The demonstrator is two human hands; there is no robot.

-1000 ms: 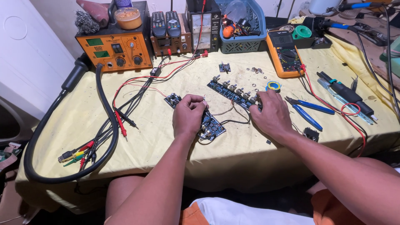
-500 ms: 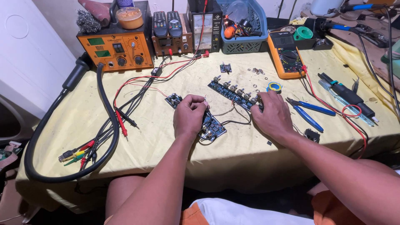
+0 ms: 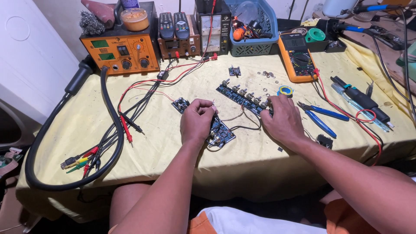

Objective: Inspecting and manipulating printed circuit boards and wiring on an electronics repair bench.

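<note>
My left hand [image 3: 197, 121] rests, fingers curled, on a dark blue circuit board [image 3: 222, 130] lying on the yellow cloth [image 3: 173, 147]. A small dark module [image 3: 180, 104] lies just left of that hand. My right hand [image 3: 282, 121] presses its fingertips on the right end of a long blue board with a row of knobs [image 3: 240, 95]. Thin wires [image 3: 237, 118] run between the two boards. What the fingers pinch is hidden under the hands.
An orange bench unit [image 3: 123, 54] stands at the back left, its thick black hose [image 3: 52, 143] looping over the table's left side. Red and black test leads [image 3: 125, 125], an orange multimeter [image 3: 298, 56], blue-handled pliers [image 3: 320, 117], a blue basket [image 3: 253, 28] and a solder roll [image 3: 285, 91] surround the boards.
</note>
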